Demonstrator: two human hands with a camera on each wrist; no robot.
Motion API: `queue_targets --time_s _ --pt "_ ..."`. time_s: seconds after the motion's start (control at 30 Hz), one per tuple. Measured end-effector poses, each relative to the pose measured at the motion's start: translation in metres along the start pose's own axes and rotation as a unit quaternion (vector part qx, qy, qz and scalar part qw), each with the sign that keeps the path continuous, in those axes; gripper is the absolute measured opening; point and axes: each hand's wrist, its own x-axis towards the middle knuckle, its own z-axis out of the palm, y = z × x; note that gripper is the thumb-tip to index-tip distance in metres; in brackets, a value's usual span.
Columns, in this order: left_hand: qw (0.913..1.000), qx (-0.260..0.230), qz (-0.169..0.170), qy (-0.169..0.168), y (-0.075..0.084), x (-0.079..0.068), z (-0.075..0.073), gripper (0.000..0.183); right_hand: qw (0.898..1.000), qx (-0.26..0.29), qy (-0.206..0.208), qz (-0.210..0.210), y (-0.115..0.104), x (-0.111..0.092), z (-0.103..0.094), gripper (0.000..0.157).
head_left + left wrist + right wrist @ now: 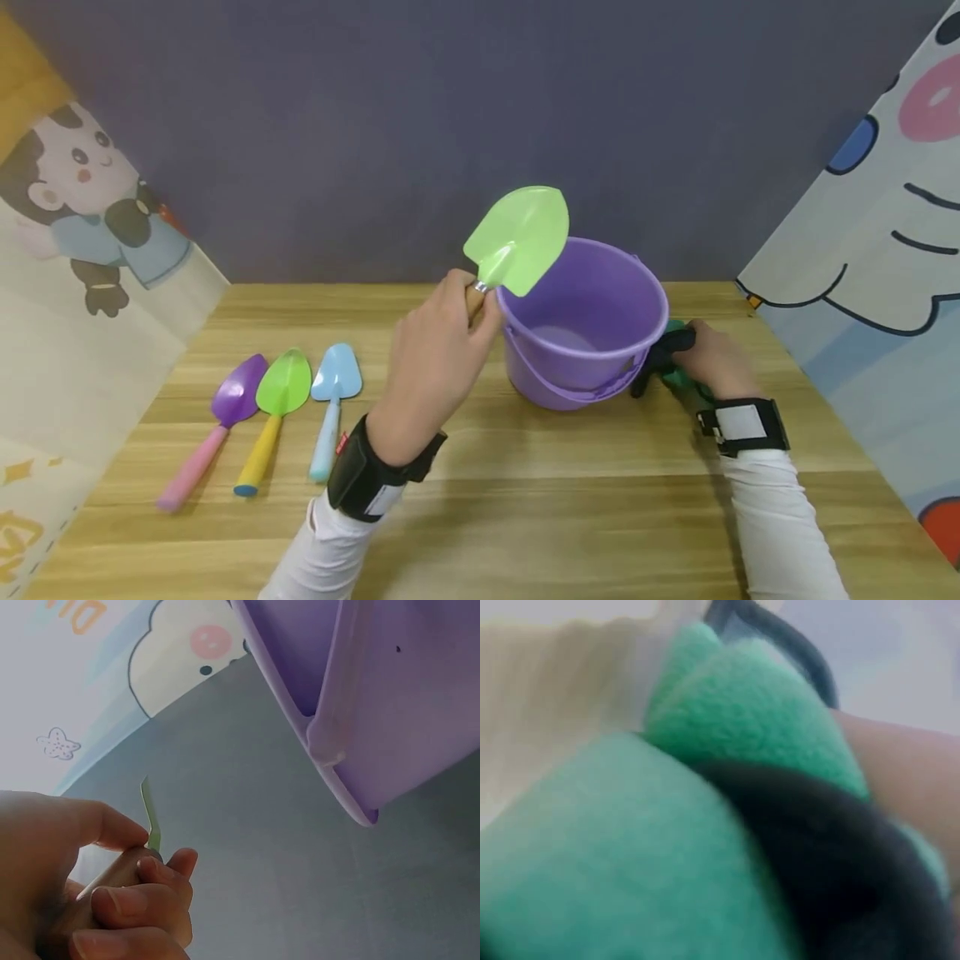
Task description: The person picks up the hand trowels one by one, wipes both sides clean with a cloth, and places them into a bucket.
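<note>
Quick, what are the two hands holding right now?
Left hand: closed, holding a wooden-handled, pale-green trowel.
Right hand: closed, gripping a fuzzy green-and-black item; its full shape is hidden.

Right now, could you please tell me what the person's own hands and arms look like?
The left hand and right hand are bare, without gloves. The left sleeve and right sleeve are white and creased. The left wrist strap and right wrist strap are black, each with a pale patch; the right one's is roughly rectangular.
</note>
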Motion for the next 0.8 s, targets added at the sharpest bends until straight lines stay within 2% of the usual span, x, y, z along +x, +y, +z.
queue_targets --time_s 0.1,0.2,0.27,0.33,0.43,0.57,0.7,0.8 --pt "0.9999 0.005 0.009 0.01 -0.001 0.0 0.0 0.031 0.998 0.028 0.053 0.016 0.001 -0.006 -0.014 0.064" --pt "0.9995 0.012 0.024 0.015 -0.001 0.001 -0.001 0.029 0.992 0.047 0.108 0.045 -0.003 -0.015 -0.031 0.069" --pt "0.9993 0.014 0.032 0.016 -0.001 0.0 0.0 0.028 0.985 0.06 0.146 0.075 -0.01 -0.023 -0.041 0.07" --pt "0.9991 0.014 0.036 0.017 0.0 -0.001 0.0 0.026 0.973 0.071 0.2 0.096 -0.019 -0.031 -0.051 0.068" --pt "0.9991 0.013 0.039 0.014 0.001 -0.004 0.0 0.024 0.947 0.096 0.288 0.099 -0.037 -0.044 -0.062 0.062" --pt "0.9986 0.016 0.048 0.013 0.001 -0.007 0.002 0.023 0.904 0.15 0.396 0.056 -0.064 -0.06 -0.071 0.054" --pt "0.9981 0.023 0.052 0.023 0.0 -0.007 0.003 0.025 0.859 0.202 0.471 0.0 -0.094 -0.077 -0.08 0.047" --pt "0.9982 0.027 0.047 0.024 0.001 -0.006 0.003 0.025 0.834 0.224 0.503 -0.046 -0.12 -0.092 -0.085 0.045"
